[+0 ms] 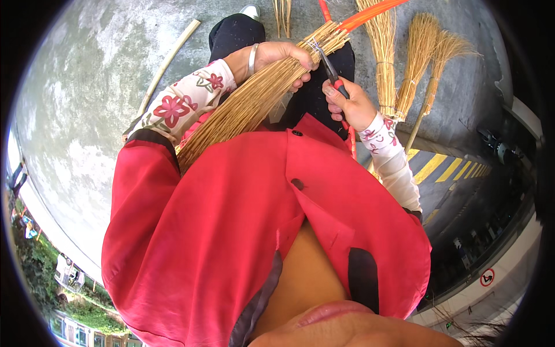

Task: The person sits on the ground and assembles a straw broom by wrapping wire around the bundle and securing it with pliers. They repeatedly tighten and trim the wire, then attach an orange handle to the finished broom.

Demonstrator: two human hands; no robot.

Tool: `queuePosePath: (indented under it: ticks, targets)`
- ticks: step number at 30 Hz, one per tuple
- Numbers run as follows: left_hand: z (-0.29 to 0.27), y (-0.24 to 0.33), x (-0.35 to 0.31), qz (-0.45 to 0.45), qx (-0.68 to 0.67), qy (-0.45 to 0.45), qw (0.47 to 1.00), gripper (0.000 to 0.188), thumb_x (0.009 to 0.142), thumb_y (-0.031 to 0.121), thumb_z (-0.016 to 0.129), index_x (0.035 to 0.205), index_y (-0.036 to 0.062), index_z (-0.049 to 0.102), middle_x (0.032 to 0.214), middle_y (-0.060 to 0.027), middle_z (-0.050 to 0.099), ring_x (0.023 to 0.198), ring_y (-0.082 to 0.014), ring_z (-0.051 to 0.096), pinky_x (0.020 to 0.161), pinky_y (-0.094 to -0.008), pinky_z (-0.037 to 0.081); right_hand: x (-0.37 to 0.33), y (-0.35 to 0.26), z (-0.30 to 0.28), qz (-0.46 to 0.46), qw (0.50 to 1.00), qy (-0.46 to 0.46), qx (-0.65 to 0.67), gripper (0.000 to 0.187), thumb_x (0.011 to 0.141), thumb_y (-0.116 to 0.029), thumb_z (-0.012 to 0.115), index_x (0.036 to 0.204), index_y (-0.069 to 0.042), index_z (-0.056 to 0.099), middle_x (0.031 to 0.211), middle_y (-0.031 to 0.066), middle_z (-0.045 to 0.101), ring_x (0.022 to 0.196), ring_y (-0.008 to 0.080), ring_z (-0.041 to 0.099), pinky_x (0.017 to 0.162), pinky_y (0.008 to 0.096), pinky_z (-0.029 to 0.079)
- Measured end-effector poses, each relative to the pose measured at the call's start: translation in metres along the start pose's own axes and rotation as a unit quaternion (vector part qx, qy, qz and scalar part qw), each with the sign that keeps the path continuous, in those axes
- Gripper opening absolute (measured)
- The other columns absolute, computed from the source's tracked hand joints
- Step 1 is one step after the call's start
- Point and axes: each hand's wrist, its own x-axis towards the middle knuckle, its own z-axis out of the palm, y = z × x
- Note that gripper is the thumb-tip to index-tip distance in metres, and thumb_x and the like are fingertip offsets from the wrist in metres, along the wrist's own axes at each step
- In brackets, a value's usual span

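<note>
A thick bundle of straw-coloured broom twigs [243,110] lies slantwise across my lap, its cut ends up toward the right. My left hand [283,58] is closed around it near those ends. A thin wire [314,44] circles the bundle just beyond my left fingers. In my right fist [351,104] is a pair of pliers [330,69] with red and black handles. Their jaws point up and to the left and meet the wire at the bundle's side. The exact bite of the jaws is too small to make out. An orange strip [373,14] extends past the cut ends.
Several straw brooms lie on the floor to the right, among them a large one [383,63] and a smaller one [421,46]. A pale wooden pole [167,63] rests on the concrete at the left. Loose twigs [282,16] lie beyond my knees. Yellow stripes [430,168] mark the ground.
</note>
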Motion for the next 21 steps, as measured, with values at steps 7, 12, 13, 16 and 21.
queuePosePath:
  ticks: [7, 12, 13, 16, 21]
  targets:
    - [0.012, 0.003, -0.003, -0.006, 0.066, 0.111, 0.992, 0.02, 0.082, 0.021, 0.074, 0.091, 0.007, 0.063, 0.083, -0.0082, 0.067, 0.068, -0.0196, 0.067, 0.064, -0.0352, 0.056, -0.001, 0.008, 0.02, -0.203, 0.854, 0.23, -0.421, 0.023, 0.095, -0.017, 0.063, 0.103, 0.002, 0.054, 0.085, 0.0273, 0.063, 0.082, 0.0512, 0.061, 0.066, 0.0522, 0.048]
    - [0.038, 0.012, -0.014, -0.007, 0.184, 0.236, 0.954, 0.024, 0.08, 0.022, 0.075, 0.093, 0.0041, 0.064, 0.082, -0.0102, 0.067, 0.065, -0.02, 0.066, 0.061, -0.0348, 0.056, -0.007, 0.013, 0.026, -0.127, 0.978, 0.114, -0.119, 0.017, 0.099, -0.02, 0.059, 0.1, -0.004, 0.053, 0.075, 0.0076, 0.056, 0.059, 0.0245, 0.056, 0.053, 0.0354, 0.044]
    - [0.044, 0.015, -0.017, -0.001, 0.21, 0.239, 0.948, 0.024, 0.08, 0.021, 0.075, 0.092, 0.0033, 0.065, 0.082, -0.0109, 0.068, 0.065, -0.0205, 0.066, 0.06, -0.0351, 0.056, -0.008, 0.012, 0.028, -0.087, 0.994, 0.06, 0.001, 0.015, 0.1, -0.02, 0.058, 0.099, -0.006, 0.053, 0.073, 0.0024, 0.053, 0.054, 0.0169, 0.052, 0.05, 0.0311, 0.042]
    - [0.069, 0.024, -0.007, 0.008, 0.305, 0.313, 0.899, 0.024, 0.077, 0.019, 0.075, 0.091, 0.0009, 0.066, 0.08, -0.0115, 0.068, 0.064, -0.0204, 0.067, 0.058, -0.0345, 0.056, -0.015, 0.014, 0.028, -0.056, 0.98, 0.021, 0.189, 0.011, 0.103, -0.018, 0.054, 0.097, -0.01, 0.049, 0.074, -0.0039, 0.041, 0.059, 0.0058, 0.038, 0.05, 0.0232, 0.034]
    - [0.096, 0.04, -0.007, 0.043, 0.477, 0.407, 0.778, 0.028, 0.072, 0.013, 0.074, 0.093, -0.0036, 0.064, 0.076, -0.0114, 0.067, 0.062, -0.0184, 0.065, 0.054, -0.0336, 0.055, -0.014, 0.006, 0.025, -0.056, 0.943, -0.068, 0.321, 0.018, 0.104, -0.025, 0.054, 0.095, -0.011, 0.05, 0.075, -0.0048, 0.037, 0.065, 0.0093, 0.04, 0.056, 0.0277, 0.036]
